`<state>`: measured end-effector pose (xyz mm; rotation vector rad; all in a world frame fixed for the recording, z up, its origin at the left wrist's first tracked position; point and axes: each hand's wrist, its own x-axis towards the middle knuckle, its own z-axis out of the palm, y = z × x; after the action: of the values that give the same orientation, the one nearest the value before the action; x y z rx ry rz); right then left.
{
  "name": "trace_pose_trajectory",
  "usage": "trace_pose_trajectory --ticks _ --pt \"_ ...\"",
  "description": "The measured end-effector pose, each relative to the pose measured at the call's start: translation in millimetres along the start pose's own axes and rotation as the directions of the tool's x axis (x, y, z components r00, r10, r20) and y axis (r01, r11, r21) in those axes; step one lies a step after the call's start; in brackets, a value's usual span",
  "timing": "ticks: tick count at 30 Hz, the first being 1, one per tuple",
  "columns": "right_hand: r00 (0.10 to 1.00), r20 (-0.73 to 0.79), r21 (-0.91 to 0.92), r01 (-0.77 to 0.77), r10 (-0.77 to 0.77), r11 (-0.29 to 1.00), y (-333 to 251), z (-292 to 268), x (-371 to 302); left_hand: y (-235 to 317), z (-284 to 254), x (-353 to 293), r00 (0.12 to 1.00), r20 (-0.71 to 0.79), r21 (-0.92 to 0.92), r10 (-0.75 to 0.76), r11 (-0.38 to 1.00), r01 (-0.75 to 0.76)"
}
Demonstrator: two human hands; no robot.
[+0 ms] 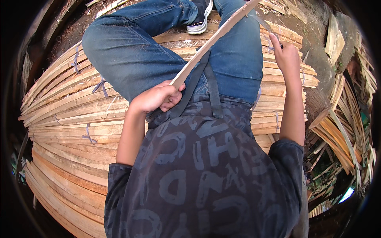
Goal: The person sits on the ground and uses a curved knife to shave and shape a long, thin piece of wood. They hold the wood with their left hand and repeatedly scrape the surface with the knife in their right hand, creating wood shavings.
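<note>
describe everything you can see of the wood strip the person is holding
The wood strip is a long, thin, pale slat of raw-looking wood, slightly bowed. It slants from its lower end, gripped in the left hand, up across the person's lap to the top edge of the view. The right hand is raised beside its upper part, gripping a thin dark tool; whether that touches the strip is unclear.

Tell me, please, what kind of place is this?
Probably an outdoor workshop for splitting wood or bamboo. The person sits on bundles of tied slats, more slats lie loose on bare earth, and the left hand holds a long strip while the right hand works it.
</note>
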<state>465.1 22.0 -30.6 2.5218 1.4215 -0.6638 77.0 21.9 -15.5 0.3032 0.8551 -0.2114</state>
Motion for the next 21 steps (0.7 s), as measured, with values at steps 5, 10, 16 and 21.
trace_pose_trajectory --ticks 5,10,16,21 --pt "0.97 0.064 0.107 0.226 -0.233 0.968 -61 30 -67 2 3 -1 0.999 -0.034 0.056 0.0 0.998 0.002" --pt "0.91 -0.032 0.177 0.412 -0.413 0.894 -84 44 -93 4 10 -4 0.997 -0.076 0.142 0.021 0.99 -0.01" --pt "0.892 -0.062 0.118 0.452 -0.448 0.884 -86 49 -86 5 12 -4 0.995 -0.097 0.076 -0.003 0.997 0.01" --pt "0.88 -0.118 0.086 0.471 -0.46 0.878 -79 54 -71 5 5 -3 0.997 -0.075 -0.003 -0.036 0.999 0.036"
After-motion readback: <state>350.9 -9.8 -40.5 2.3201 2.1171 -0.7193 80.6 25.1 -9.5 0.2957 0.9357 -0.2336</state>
